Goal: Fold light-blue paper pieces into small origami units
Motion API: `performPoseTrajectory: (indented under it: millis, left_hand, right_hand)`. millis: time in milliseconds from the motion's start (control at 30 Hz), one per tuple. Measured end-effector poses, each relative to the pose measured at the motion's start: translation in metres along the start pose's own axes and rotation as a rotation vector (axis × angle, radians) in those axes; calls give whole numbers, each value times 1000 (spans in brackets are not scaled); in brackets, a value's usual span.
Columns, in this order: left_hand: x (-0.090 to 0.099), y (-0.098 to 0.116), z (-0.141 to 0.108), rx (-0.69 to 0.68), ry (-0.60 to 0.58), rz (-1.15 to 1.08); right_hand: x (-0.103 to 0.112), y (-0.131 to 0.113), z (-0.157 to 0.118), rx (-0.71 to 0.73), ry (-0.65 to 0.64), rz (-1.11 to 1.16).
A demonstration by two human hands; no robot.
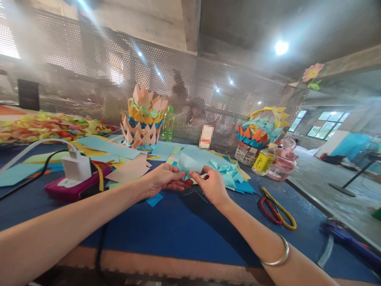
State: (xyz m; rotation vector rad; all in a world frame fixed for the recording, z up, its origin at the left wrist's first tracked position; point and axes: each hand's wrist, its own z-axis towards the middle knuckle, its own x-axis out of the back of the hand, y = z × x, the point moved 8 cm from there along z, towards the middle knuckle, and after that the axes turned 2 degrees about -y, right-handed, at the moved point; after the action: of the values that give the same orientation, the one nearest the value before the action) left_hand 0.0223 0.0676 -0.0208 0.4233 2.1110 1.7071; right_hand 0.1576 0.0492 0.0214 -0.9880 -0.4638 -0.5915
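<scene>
Between my hands is a light blue sheet of paper (190,161), curled upward. My left hand (168,178) pinches its lower left part between thumb and fingers. On the other side, my right hand (210,182) grips the lower right edge with thumb and forefinger. Just beyond my right hand lie folded light blue paper pieces (229,172) with pointed tips. Under and around them are blue and yellow sheets (244,186). A small blue paper scrap (154,199) rests on the table below my left hand.
Red-and-yellow-handled scissors (276,208) and a glue gun (348,240) lie at right. A magenta power strip (77,184) with a white charger sits left. Behind stand a layered paper flower basket (143,119), a green bottle (168,125), another paper basket (251,147) and a yellow-labelled bottle (264,159).
</scene>
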Motion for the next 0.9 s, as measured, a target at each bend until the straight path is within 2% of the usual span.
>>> performPoseTrajectory:
  millis: [533,900]
  left_hand:
    - [0,3,0,-22,1,9]
    - [-2,5,-4,-15,41,43]
  right_hand:
    - [1,1,1,-27,2,6]
    - [0,0,0,-18,-1,1]
